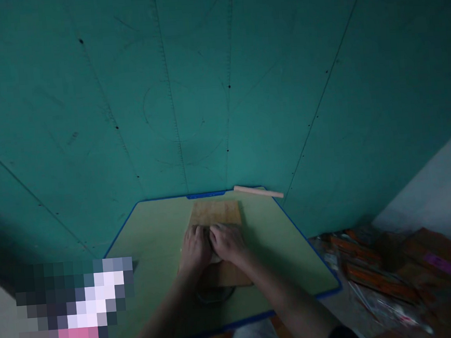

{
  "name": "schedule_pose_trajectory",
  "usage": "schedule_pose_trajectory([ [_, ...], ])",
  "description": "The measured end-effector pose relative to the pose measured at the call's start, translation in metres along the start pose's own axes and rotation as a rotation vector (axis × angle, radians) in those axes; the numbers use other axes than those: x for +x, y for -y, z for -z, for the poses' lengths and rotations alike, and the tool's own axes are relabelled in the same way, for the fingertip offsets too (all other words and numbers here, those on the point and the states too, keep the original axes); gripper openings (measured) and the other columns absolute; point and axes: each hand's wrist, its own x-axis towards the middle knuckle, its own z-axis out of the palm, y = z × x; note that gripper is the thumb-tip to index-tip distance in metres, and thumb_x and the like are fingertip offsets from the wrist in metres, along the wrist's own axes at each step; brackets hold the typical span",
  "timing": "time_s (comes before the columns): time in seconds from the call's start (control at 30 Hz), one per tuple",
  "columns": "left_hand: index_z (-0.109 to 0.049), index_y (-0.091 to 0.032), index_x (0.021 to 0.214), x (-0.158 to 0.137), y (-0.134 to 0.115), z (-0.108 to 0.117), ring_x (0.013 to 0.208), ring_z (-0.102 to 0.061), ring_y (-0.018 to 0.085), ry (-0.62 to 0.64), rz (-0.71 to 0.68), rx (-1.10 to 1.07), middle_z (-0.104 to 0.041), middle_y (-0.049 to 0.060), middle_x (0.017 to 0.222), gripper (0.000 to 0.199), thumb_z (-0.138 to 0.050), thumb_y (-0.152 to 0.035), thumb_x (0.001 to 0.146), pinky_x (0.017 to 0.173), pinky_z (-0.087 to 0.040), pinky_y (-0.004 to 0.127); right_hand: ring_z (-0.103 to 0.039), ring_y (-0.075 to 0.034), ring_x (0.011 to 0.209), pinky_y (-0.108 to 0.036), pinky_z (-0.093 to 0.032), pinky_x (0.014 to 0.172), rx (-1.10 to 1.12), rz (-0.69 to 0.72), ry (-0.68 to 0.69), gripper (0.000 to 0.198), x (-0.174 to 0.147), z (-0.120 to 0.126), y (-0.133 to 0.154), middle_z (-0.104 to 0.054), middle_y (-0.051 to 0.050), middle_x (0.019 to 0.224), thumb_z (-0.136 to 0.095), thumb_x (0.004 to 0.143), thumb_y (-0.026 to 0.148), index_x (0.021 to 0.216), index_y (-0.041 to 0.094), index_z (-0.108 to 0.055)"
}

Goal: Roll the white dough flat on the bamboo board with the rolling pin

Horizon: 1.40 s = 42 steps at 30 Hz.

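A wooden cutting board (226,275) lies lengthwise in front of me, its handle end toward me. My left hand (196,247) and my right hand (225,242) are side by side over its middle, thumbs close together and fingers curled. Under and between them shows a small part of a pale, dough-like lump (216,258); my hands cover most of it. Both hands press on this lump against the board. Beyond the board, a thin pale rolling pin (258,191) rests at the table's back right edge.
The light table (150,253) has a blue rim and stands against a green wall (205,113). At the right are cardboard boxes (430,246) and plastic-wrapped orange items (378,277). A pixelated patch (84,315) hides the lower left.
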Motion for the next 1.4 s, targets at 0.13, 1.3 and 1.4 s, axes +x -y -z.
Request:
schedule_pose_trajectory([
  [0.13, -0.061, -0.017, 0.093, -0.026, -0.001, 0.003, 0.096, -0.059, 0.029, -0.053, 0.021, -0.068, -0.065, 0.014, 0.097, 0.021, -0.040, -0.016, 0.091, 0.091, -0.049, 0.044, -0.065, -0.018, 0.090, -0.028, -0.041, 0.075, 0.006, 0.070, -0.017, 0.026, -0.017, -0.001, 0.005, -0.071, -0.004, 0.102, -0.041, 0.103, 0.028, 0.097, 0.021, -0.066],
  [1.3, -0.008, -0.018, 0.159, -0.093, -0.001, -0.014, 0.143, -0.041, 0.036, -0.192, -0.099, 0.013, -0.045, 0.021, 0.152, 0.070, -0.034, -0.013, 0.094, 0.109, -0.045, 0.059, -0.062, -0.022, 0.099, -0.033, -0.046, 0.087, -0.001, 0.054, 0.117, 0.030, -0.015, 0.003, 0.039, -0.069, -0.009, 0.107, -0.038, 0.099, 0.013, 0.103, 0.020, -0.067],
  [1.4, -0.006, -0.018, 0.159, -0.092, 0.001, -0.019, 0.139, -0.047, 0.033, -0.202, -0.090, 0.090, -0.048, 0.020, 0.150, 0.072, -0.034, -0.012, 0.093, 0.108, -0.047, 0.054, -0.059, -0.023, 0.105, -0.035, -0.044, 0.092, -0.001, 0.041, 0.065, 0.022, 0.008, 0.001, 0.028, -0.066, -0.009, 0.114, -0.043, 0.099, 0.018, 0.106, 0.020, -0.064],
])
